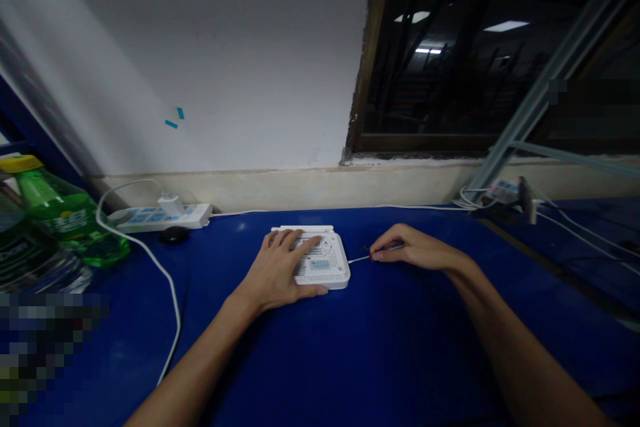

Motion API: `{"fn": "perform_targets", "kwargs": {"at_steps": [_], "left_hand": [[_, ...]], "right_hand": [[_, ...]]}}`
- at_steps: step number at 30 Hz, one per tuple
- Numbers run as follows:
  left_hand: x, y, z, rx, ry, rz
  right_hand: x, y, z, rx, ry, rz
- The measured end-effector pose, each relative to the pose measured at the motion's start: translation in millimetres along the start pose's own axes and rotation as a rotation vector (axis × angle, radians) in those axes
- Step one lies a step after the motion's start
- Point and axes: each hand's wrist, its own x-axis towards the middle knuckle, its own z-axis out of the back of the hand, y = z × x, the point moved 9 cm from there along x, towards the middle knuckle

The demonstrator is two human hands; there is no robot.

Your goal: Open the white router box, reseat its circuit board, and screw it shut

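Note:
A white router (pixel 321 275) lies on the blue tabletop, its vented, labelled face up and a white antenna bar (pixel 305 228) along its far side. My left hand (pixel 280 267) is spread over the left part of it, thumb along the near edge and fingers over the top, holding it down. My right hand (pixel 415 248) pinches a slim screwdriver (pixel 361 258) with a red part near the fingertips. The screwdriver's thin shaft points left, and its tip meets the router's right side. Whether the tip is in a gap there is too small to tell.
At the back left are a white power strip (pixel 195 216) with a plugged-in charger (pixel 171 205), a black mouse-like object (pixel 174 235) and a white cable (pixel 173 293). Bottles, one green (pixel 65 213), stand far left. Metal frame bars (pixel 520 100) and cables occupy the right.

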Motion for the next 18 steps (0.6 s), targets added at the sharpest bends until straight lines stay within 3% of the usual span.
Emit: {"fn": "perform_targets", "kwargs": {"at_steps": [4, 8, 12, 15, 18], "left_hand": [[2.5, 2.4, -0.6, -0.01, 0.028, -0.006], [4.9, 4.0, -0.4, -0.026, 0.048, -0.01], [5.6, 5.0, -0.1, -0.043, 0.042, -0.016], [5.5, 6.3, 2.1, -0.078, 0.027, -0.022], [5.2, 8.1, 5.0, -0.115, 0.018, -0.018]], "right_hand": [[2.9, 19.3, -2.3, -0.047, 0.085, 0.061], [3.6, 29.0, -15.4, -0.248, 0.208, 0.031], [1.8, 32.5, -19.4, -0.352, 0.078, 0.083], [-2.2, 10.2, -32.6, -0.136, 0.037, 0.016], [-8.2, -19.4, -54.9, 0.204, 0.088, -0.114]]}}
